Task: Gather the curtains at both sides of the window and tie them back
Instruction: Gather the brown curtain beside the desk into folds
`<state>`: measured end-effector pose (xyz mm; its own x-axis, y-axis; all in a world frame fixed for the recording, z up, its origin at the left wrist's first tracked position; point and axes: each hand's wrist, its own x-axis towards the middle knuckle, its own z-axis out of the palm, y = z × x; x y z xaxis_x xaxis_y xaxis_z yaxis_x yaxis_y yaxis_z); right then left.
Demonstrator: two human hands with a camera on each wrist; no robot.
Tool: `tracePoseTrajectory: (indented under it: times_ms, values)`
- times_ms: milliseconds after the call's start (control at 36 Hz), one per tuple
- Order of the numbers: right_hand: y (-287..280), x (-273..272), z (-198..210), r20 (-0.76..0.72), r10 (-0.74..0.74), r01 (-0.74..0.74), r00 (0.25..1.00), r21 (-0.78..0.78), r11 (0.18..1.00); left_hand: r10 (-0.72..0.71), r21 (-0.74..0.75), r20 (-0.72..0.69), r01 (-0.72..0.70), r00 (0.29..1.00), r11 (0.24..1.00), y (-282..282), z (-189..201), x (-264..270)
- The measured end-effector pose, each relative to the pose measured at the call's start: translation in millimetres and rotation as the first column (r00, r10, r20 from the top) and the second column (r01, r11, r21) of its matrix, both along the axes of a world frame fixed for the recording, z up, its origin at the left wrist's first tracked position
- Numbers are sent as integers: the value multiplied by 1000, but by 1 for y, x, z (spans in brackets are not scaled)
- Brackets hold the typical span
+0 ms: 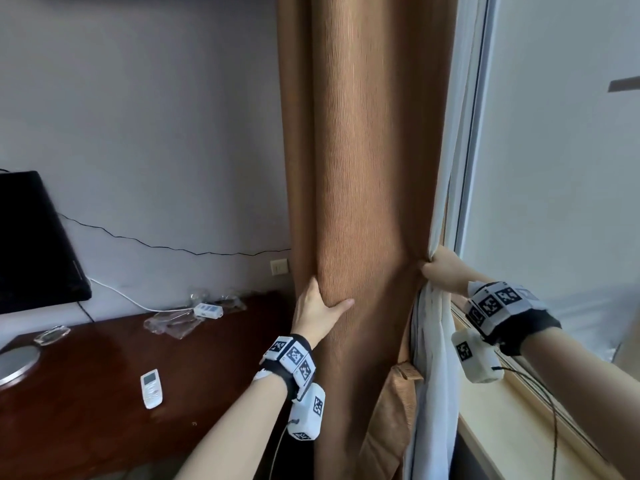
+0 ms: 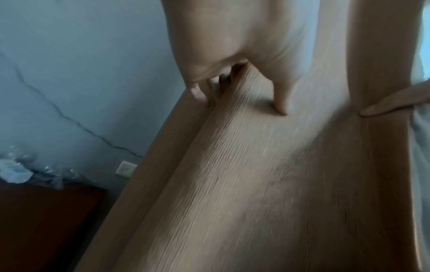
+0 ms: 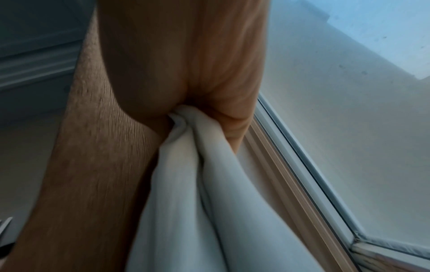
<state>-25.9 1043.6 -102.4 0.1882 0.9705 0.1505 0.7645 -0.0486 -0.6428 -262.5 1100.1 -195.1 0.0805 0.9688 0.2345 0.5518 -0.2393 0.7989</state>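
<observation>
A brown curtain (image 1: 363, 168) hangs gathered into a thick column between the wall and the window. My left hand (image 1: 329, 301) grips its left fold at waist height, thumb (image 2: 282, 104) pressed on the front and fingers tucked behind the fold. My right hand (image 1: 434, 266) holds the right edge at about the same height, pinching the white sheer curtain (image 1: 433, 358) together with the brown cloth. In the right wrist view the white sheer (image 3: 197, 184) bunches out from under that hand (image 3: 186, 108), beside the brown curtain (image 3: 93, 165). No tie-back strap can be seen.
A dark wooden desk (image 1: 104, 393) stands to the left, with a white remote (image 1: 151, 388), plastic bags (image 1: 173, 322), a white power strip (image 1: 207, 309) and a black screen (image 1: 31, 237). A wall socket (image 1: 279, 267) sits by the curtain. The window sill (image 1: 519, 427) runs along the right.
</observation>
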Motion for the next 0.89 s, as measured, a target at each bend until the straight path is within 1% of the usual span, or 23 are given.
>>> tracePoseTrajectory:
  times_ms: [111,194,278,333,417,500,583,694,750,833,889]
  values:
    - [-9,2,4,24,13,-12,1000,-21,1000,140,107,-16,-138,990,985,-7,12,5]
    - [-12,2,4,28,3,-2,1000,-25,1000,208,121,-36,-202,977,972,-12,19,8]
    - [-14,2,5,45,8,-7,999,-38,999,214,119,-9,-212,977,970,-19,20,17]
    - [-18,-2,6,54,0,2,999,-41,999,201,145,6,-200,980,969,-27,17,26]
    - [-23,-6,8,54,-7,9,999,-35,999,148,177,11,-148,989,973,-44,15,42]
    - [-30,-6,12,48,24,-21,999,-53,998,40,197,-1,-39,999,980,-58,12,58]
    - [-36,-9,17,31,41,-38,999,-82,996,-78,194,-78,92,994,977,-70,11,70]
    - [-46,-20,23,4,4,-3,1000,-105,994,-271,182,-185,304,945,935,-87,11,86]
    - [-48,-25,23,-2,-19,19,1000,-99,995,-340,174,-225,381,913,908,-94,11,94]
    - [-51,-26,21,-13,-42,41,999,-62,997,-353,153,-280,405,893,901,-94,9,104]
    - [-51,-24,20,-19,-35,34,999,-40,999,-311,145,-274,359,910,922,-86,6,107]
